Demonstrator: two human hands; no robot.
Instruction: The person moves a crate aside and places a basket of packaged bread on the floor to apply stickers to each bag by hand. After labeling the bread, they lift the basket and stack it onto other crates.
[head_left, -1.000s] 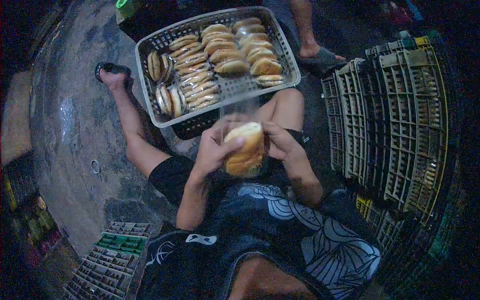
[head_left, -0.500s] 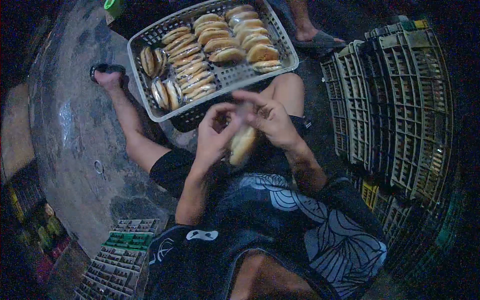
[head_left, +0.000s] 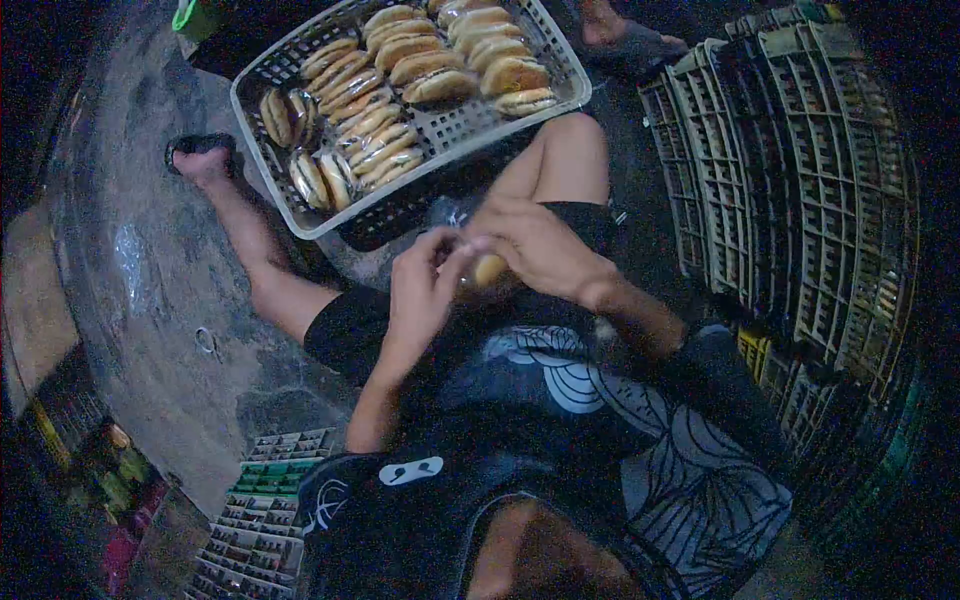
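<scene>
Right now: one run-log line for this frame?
left hand: on bagged bun | right hand: gripping bagged bun | basket: buns, beyond hands

The scene is dimly lit and tinted blue — most light falls from above onto the basket [head_left: 440, 130] of buns and the concrete floor [head_left: 150, 260], where a faint sheen is seen. The corners are swallowed in black, and straight lines of the stacked crates [head_left: 800, 180] are bent by strong wide-angle distortion. Grain is spread throughout — the hands [head_left: 480, 265] are slightly smeared by motion.

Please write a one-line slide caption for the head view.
Both hands, left hand and right hand, hold a bagged bun below a basket of buns.
</scene>
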